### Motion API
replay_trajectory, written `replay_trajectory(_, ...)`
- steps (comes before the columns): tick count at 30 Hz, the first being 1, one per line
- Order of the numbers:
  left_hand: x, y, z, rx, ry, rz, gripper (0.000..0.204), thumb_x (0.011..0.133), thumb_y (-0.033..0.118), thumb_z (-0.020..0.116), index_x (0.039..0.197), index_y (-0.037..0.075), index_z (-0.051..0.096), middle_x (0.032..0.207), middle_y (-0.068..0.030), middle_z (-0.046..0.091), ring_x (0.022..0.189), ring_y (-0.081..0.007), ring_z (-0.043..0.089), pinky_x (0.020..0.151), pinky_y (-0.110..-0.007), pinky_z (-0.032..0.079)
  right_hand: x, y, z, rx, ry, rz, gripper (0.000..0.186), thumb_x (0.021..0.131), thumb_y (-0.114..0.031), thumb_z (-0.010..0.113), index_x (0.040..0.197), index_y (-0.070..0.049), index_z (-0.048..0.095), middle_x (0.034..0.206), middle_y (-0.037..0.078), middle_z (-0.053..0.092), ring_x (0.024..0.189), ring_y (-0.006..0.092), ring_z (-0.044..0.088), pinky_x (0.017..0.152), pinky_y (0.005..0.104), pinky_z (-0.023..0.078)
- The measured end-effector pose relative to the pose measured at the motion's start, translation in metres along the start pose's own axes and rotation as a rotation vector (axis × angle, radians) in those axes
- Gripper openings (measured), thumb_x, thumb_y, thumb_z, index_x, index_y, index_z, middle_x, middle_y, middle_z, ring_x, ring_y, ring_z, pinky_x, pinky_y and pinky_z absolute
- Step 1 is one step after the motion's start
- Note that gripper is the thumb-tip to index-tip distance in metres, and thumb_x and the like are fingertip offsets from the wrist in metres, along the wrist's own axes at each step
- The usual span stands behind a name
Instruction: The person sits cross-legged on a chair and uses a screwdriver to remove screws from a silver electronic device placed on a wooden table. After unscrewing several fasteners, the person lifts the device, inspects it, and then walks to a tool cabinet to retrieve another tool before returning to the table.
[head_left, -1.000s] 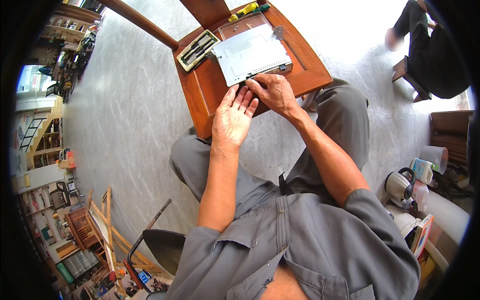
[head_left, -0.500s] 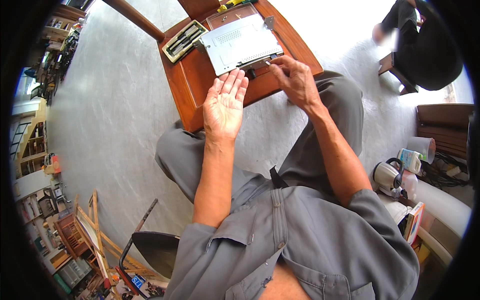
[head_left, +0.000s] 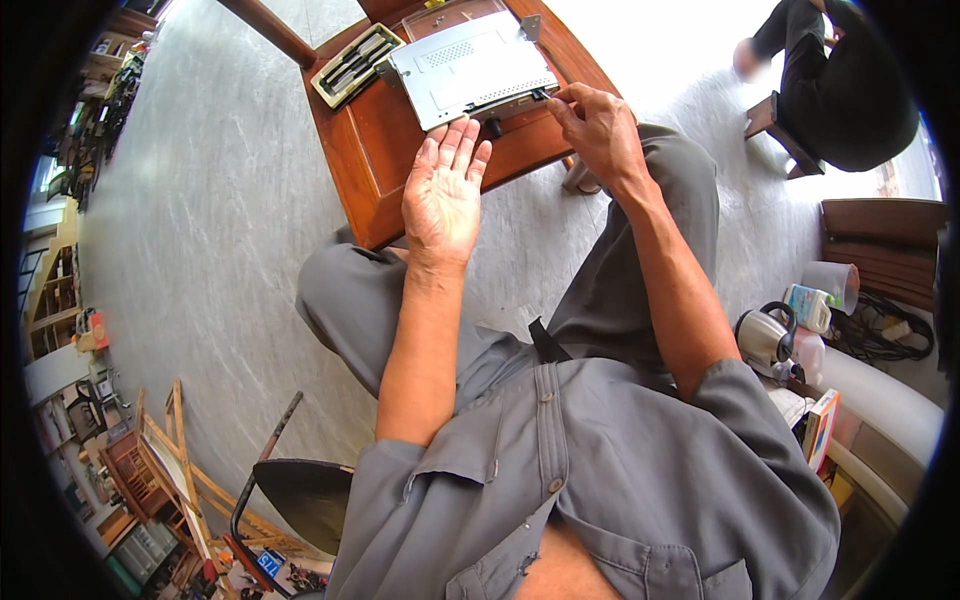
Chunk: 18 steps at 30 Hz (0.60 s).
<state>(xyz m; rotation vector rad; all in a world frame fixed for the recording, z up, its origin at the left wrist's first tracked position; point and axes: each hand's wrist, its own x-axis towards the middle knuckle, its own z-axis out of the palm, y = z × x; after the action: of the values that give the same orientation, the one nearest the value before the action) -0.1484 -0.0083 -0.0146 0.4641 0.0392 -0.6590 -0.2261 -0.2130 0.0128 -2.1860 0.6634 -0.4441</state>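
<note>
On the wooden chair seat point(head_left: 352, 165) lies a silver metal device point(head_left: 465, 62) with perforated top and side brackets. My left hand point(head_left: 441, 195) is palm up at its front edge, fingers extended and holding nothing. My right hand point(head_left: 603, 140) is closed at the device's front right corner, thumb and forefinger pinching something small, partly hidden. Left of the device is a boxed set of slim tools point(head_left: 356, 66). Behind it, a clear plastic piece point(head_left: 450, 15) and a yellow handle are partly visible at the top edge.
A person in dark clothes point(head_left: 840, 100) sits on a low stool at the upper right. At the right are a kettle point(head_left: 762, 338), containers and coiled cables point(head_left: 885, 330). Cluttered shelves, wooden frames point(head_left: 185, 470) and a dark chair point(head_left: 300, 495) line the left.
My right hand has moved from the middle of the device's front edge toward its right corner, away from my left hand, which stays palm up. The view has shifted.
</note>
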Motion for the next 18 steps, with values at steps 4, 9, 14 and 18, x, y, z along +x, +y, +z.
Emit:
replay_trajectory(4,-0.001,0.000,0.001,-0.002,0.003,0.000,0.038,0.107,0.024,0.051,0.131,-0.005,0.053,0.150,-0.0233,0.047,0.147,-0.0353,0.038,0.123,-0.052,0.032,0.009,-0.007,0.000,-0.150,0.020,-0.065,0.028,0.097,-0.027,0.069,0.102,0.000,0.074,0.077,0.018,0.071,0.068,0.0270,0.070,0.066,0.0402,0.054)
replay_trajectory(9,-0.002,-0.002,0.006,0.019,0.020,0.007,0.039,0.107,0.025,0.051,0.131,-0.005,0.053,0.150,-0.0233,0.046,0.146,-0.0354,0.039,0.122,-0.053,0.033,0.010,0.018,0.020,-0.007,0.098,-0.036,0.032,0.097,-0.030,0.070,0.097,0.002,0.073,0.077,0.016,0.072,0.070,0.0248,0.071,0.067,0.0391,0.055)
replay_trajectory(14,-0.001,-0.002,0.004,0.049,0.031,0.028,0.040,0.106,0.026,0.053,0.131,-0.005,0.053,0.149,-0.0230,0.048,0.145,-0.0355,0.040,0.122,-0.053,0.033,0.006,0.019,0.023,0.141,0.103,-0.001,0.032,0.097,-0.029,0.072,0.097,0.003,0.074,0.072,0.012,0.069,0.065,0.0167,0.063,0.063,0.0353,0.052)
replay_trajectory(18,0.000,-0.002,0.002,0.053,0.018,0.030,0.040,0.105,0.026,0.054,0.131,-0.005,0.054,0.149,-0.0229,0.048,0.146,-0.0354,0.040,0.121,-0.053,0.034,0.000,0.008,0.011,0.093,0.060,-0.016,0.025,0.097,-0.023,0.070,0.100,0.002,0.074,0.073,0.013,0.070,0.067,0.0176,0.065,0.065,0.0349,0.052)
